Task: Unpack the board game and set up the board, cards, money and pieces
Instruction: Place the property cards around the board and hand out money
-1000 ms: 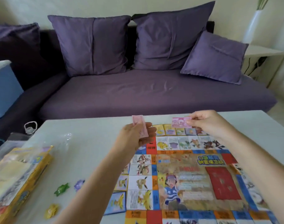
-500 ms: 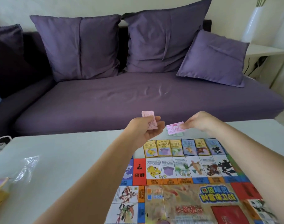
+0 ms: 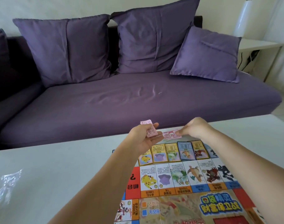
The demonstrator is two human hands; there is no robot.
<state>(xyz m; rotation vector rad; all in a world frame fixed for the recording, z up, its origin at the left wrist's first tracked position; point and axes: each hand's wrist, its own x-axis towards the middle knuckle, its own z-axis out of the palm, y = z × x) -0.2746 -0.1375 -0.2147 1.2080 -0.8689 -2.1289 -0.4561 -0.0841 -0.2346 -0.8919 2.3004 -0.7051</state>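
A: The left hand is curled round a small stack of pink notes, raised over the far edge of the table.

B: The right hand pinches a single pink note just beside it, low down, possibly touching the table; hard to tell.

A: The board lies flat, with a row of cards along its far side.

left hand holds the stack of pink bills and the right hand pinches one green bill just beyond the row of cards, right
Not quite. The single bill pinched by the right hand is pink, not green, matching the stack of pink bills in the left hand. The head view shows this. It is indeed held just beyond the row of cards.
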